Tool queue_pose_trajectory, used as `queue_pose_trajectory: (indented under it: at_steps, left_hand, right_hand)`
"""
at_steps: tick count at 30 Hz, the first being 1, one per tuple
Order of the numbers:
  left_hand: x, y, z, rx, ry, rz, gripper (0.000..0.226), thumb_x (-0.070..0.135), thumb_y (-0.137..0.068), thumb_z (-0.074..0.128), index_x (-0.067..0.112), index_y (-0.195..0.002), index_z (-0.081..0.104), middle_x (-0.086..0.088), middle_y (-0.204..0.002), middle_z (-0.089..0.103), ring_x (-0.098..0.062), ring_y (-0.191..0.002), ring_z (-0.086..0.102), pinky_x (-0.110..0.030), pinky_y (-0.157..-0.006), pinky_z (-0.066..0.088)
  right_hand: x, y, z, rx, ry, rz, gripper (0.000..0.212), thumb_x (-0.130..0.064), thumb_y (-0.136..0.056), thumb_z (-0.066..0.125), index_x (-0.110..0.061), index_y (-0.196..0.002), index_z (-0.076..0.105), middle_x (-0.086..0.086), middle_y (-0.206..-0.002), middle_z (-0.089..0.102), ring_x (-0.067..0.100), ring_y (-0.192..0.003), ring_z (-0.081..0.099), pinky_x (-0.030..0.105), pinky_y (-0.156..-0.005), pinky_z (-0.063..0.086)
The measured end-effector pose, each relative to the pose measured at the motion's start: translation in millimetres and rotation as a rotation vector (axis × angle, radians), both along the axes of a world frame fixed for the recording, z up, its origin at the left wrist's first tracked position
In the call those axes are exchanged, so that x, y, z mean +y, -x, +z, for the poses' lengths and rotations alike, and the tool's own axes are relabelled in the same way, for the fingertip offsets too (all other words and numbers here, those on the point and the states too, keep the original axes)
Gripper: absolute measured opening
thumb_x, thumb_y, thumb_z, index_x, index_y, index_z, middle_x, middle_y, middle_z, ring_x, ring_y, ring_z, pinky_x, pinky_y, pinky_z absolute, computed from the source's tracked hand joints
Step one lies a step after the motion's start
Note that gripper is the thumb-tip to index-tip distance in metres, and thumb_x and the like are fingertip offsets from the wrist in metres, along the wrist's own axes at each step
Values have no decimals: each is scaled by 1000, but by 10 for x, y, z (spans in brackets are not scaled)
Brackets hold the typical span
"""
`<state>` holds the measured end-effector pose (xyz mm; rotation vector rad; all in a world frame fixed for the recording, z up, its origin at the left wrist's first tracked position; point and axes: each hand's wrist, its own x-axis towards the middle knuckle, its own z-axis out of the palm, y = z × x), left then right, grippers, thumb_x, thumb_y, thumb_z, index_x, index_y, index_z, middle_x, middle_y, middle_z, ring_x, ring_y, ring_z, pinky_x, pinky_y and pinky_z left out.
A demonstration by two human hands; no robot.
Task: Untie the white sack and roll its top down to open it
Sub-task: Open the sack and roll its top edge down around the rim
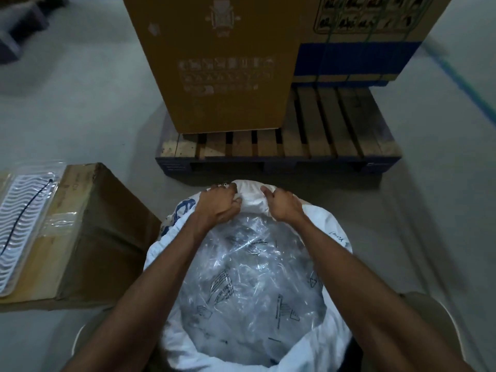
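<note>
The white sack (332, 232) stands on the floor right below me, its mouth wide and its top rolled into a thick rim. Blue print shows on its left outer side. Inside lies a clear plastic liner (252, 285) with black printed marks. My left hand (218, 204) grips the far part of the rolled rim, fingers curled over the fabric. My right hand (284, 204) grips the same far rim a short way to the right, thumb pointing up. Both forearms reach across the sack's mouth.
A wooden pallet (279, 149) sits just beyond the sack with two tall cardboard boxes (214, 63) on it. To the left stands a brown carton (88, 237) carrying a plastic-wrapped white tray with a black cable tie (24, 213). Grey floor surrounds everything.
</note>
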<state>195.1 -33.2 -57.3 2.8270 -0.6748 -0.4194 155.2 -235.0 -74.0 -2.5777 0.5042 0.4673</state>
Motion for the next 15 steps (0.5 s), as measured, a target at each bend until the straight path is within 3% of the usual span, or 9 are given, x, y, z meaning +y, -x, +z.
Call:
queue_pose_trajectory:
  at_steps: [4, 7, 10, 12, 15]
  left_hand:
    - [-226, 128, 7, -44, 2, -171, 69, 70, -94, 40, 27, -149, 37, -12, -148, 48, -32, -131, 48, -53, -108, 38]
    - [-416, 190, -95, -110, -37, -127, 56, 59, -100, 36, 22, -141, 46, -9, -139, 56, -30, -123, 56, -52, -104, 42]
    - [-460, 191, -169, -153, -49, -47, 42, 51, -101, 36, 24, -128, 56, -7, -127, 64, -29, -117, 60, -54, -107, 38]
    - [-480, 156, -160, -106, -18, 27, 41, 46, -99, 36, 25, -125, 59, -7, -126, 66, -27, -114, 61, -54, -108, 38]
    - [-530, 76, -138, -52, 16, 104, 49, 46, -94, 32, 23, -124, 64, -10, -124, 68, -27, -107, 64, -46, -100, 46]
  right_hand:
    - [-134, -236, 127, 267, -229, 74, 76, -66, -103, 29, -12, -156, 41, 21, -155, 46, 37, -136, 51, 44, -110, 42]
    - [-207, -129, 181, 128, -327, 18, 66, -61, -105, 36, -11, -144, 56, 19, -143, 58, 36, -130, 57, 40, -105, 44]
    - [-243, 202, 201, -133, -126, 35, 55, -59, -104, 41, -14, -124, 65, 12, -123, 68, 32, -117, 61, 39, -91, 48]
    - [-262, 445, 154, -202, 114, 99, 57, -60, -103, 39, -15, -134, 55, 11, -133, 58, 31, -121, 51, 43, -96, 46]
    - [-284, 730, 170, -169, 86, -41, 68, -66, -101, 37, -11, -140, 48, 13, -140, 51, 31, -126, 49, 45, -100, 47]
